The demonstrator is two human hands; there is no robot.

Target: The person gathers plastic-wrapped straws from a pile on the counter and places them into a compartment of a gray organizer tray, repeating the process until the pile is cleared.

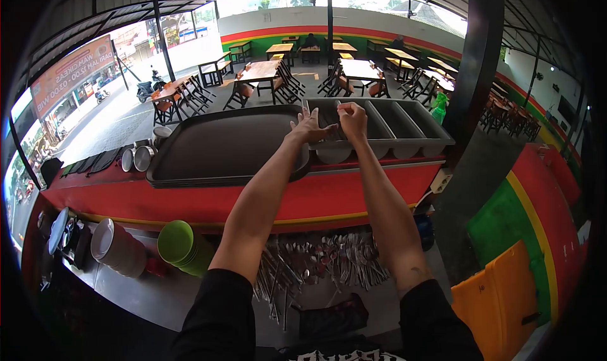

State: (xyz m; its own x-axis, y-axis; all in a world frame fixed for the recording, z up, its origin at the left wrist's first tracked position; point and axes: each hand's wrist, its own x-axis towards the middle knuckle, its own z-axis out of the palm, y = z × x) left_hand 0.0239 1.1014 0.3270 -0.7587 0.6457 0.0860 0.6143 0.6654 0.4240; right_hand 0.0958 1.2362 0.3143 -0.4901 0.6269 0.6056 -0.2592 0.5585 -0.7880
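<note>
Divided tray (411,142) sits atop red table (322,203). Near→far: loose cutlery (354,260) below; at tray's left end, R hand (353,121) curled, contents unclear, beside L hand (308,128), fingers apart. Prob. mid-step at leftmost slot; next move calls for finger clearance.

Left hand (310,128), one; right hand (352,121), one. Grey divided container (404,147), one; comprises four compartments (414,121). Dark trays (231,140), one stack. Metal cups (145,159), at least three. Green bowls (177,239), one stack. Pale vessels (117,253), one stack. Loose cutlery (354,263), dozens; defies exact count. Green bottle (439,107), one.
</note>
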